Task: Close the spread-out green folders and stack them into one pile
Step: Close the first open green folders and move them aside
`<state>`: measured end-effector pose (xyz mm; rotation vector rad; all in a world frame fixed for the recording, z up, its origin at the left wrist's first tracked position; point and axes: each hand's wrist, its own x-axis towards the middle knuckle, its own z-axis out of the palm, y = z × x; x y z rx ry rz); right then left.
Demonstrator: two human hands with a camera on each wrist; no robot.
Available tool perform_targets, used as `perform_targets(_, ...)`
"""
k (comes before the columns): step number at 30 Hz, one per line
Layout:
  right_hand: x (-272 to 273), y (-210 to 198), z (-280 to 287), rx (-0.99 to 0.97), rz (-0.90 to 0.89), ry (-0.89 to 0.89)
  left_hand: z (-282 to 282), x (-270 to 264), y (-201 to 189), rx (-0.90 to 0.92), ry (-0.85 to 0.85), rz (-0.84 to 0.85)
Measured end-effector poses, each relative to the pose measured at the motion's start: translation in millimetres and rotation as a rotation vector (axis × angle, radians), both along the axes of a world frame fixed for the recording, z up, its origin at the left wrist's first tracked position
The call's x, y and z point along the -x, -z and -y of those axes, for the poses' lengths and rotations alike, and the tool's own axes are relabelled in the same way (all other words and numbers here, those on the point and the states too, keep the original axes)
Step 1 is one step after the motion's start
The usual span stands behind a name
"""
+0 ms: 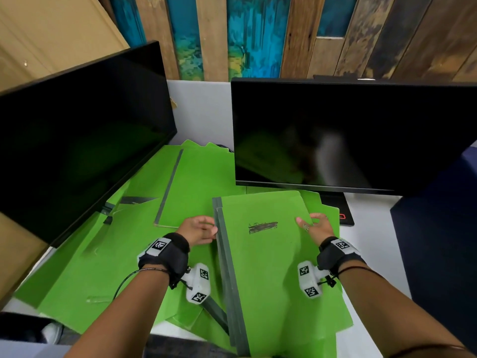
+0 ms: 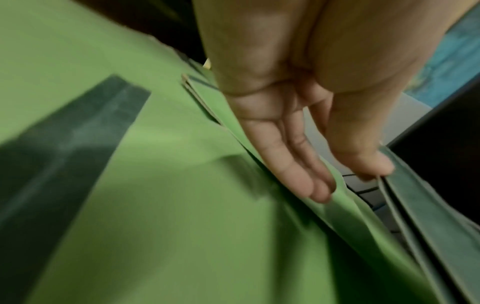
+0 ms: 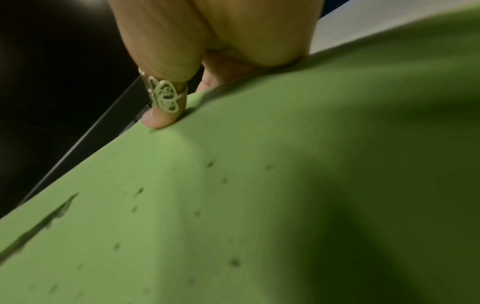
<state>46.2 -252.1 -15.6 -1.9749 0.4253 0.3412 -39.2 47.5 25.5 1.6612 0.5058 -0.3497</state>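
Note:
A pile of closed green folders (image 1: 271,254) with grey spines on its left side lies mid-desk, a black scribble on the top cover. My left hand (image 1: 202,229) is at the spine edge: the thumb (image 2: 371,160) touches the grey spines (image 2: 428,216) and the straight fingers (image 2: 298,164) lie against a green sheet beside them. My right hand (image 1: 316,226) pinches the pile's right edge, its ringed thumb (image 3: 161,115) on the top cover (image 3: 233,205) and the other fingers hidden under it. Several more green folders lie spread to the left (image 1: 90,267) and behind (image 1: 196,182).
Two dark monitors stand at the back, one on the left (image 1: 77,151) and one on the right (image 1: 348,138), whose black base (image 1: 338,213) sits just behind the pile. Bare white desk (image 1: 374,254) shows to the right, and a navy panel (image 1: 438,228) beyond it.

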Motion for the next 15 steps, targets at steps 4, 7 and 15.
perform_targets(4, 4, 8, 16, 0.089, 0.007, -0.014, -13, -3, 4, -0.341, -0.03, 0.107)
perform_targets(7, 9, 15, 26, 0.197, -0.001, -0.005, -29, -11, 8, -0.68, -0.217, 0.047)
perform_targets(15, 15, 19, 34, 0.246, -0.049, 0.044, -66, -31, 10, -0.888, -0.26, -0.309)
